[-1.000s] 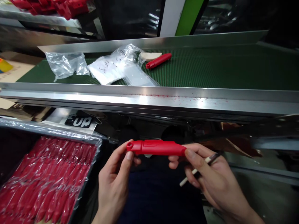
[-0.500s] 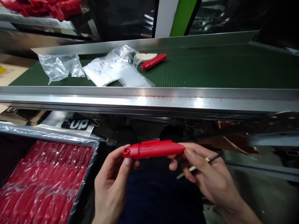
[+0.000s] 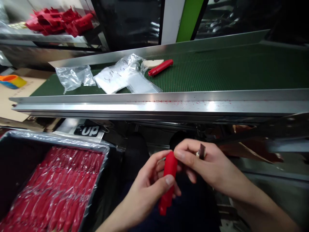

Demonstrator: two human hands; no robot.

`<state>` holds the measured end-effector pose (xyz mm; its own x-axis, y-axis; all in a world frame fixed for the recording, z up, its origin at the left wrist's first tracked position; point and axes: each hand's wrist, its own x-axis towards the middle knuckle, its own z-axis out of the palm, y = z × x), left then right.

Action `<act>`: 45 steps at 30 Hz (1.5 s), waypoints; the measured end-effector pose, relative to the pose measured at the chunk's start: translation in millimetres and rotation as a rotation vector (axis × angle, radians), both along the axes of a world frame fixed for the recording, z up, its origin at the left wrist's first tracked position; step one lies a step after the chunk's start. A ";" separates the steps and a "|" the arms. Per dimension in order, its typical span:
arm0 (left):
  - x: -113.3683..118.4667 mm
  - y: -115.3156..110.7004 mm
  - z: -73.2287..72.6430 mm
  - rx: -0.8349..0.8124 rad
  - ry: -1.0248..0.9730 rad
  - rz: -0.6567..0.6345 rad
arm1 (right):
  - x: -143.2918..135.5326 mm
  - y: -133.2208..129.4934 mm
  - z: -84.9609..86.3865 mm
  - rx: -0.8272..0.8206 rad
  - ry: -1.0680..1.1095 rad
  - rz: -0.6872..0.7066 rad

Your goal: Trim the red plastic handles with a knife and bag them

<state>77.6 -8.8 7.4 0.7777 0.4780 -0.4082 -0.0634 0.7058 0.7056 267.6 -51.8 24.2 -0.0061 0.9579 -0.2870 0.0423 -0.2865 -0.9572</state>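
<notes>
A red plastic part [image 3: 170, 166] stands nearly upright in the view, its far end between both hands. My left hand [image 3: 154, 180] is wrapped round its middle, thumb across the front. The fingertips of my right hand [image 3: 200, 158] touch its top end, and a thin tool with a dark tip [image 3: 201, 151] is tucked in that same hand; most of the tool is hidden by the fingers. Another red part [image 3: 161, 68] lies on the green conveyor belt [image 3: 217, 74], beside a pale pad [image 3: 153, 63] and plastic bags [image 3: 116, 77].
At the lower left a dark bin [image 3: 21, 154] holds several rows of wrapped red parts [image 3: 65, 183]. The conveyor's metal edge [image 3: 169, 106] runs across beyond my hands. Red pieces [image 3: 60, 21] lie on a shelf at the upper left, above a cardboard box [image 3: 14, 103].
The red part has turned from lying crosswise to nearly upright. My left hand has moved right and grips its middle; my right hand has shifted slightly left and up, turning the tool. The view has shifted.
</notes>
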 end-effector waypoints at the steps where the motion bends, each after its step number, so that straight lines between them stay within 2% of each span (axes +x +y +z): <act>1: 3.6 -2.9 1.5 -0.022 -0.003 0.039 | 0.9 2.0 -0.2 0.055 -0.086 -0.046; 4: 7.2 -9.0 3.1 -0.069 0.040 0.173 | 5.2 3.6 0.5 0.214 -0.369 -0.169; 7: 4.3 -12.1 2.1 -0.110 0.003 0.235 | 7.6 -0.8 5.4 0.336 -0.546 -0.045; 11: 1.4 -15.6 2.9 -0.133 -0.042 0.278 | 2.8 -9.3 9.3 0.597 -0.740 0.115; 15: 1.5 -17.5 7.9 -0.122 -0.078 0.297 | -3.4 -13.3 7.6 0.648 -0.915 0.158; 20: 0.5 -18.2 11.1 -0.123 -0.041 0.294 | -4.4 -12.9 10.5 0.785 -0.939 0.161; 29: -1.1 -21.2 4.1 -0.111 -0.104 0.307 | -1.4 -10.5 14.3 0.786 -1.008 0.186; 40: -0.5 -18.7 20.2 -0.151 0.024 0.292 | -0.4 -12.3 12.9 0.779 -1.025 0.199; 45: 1.9 -16.2 17.8 -0.234 -0.069 0.355 | -2.7 -16.6 9.7 0.784 -1.055 0.260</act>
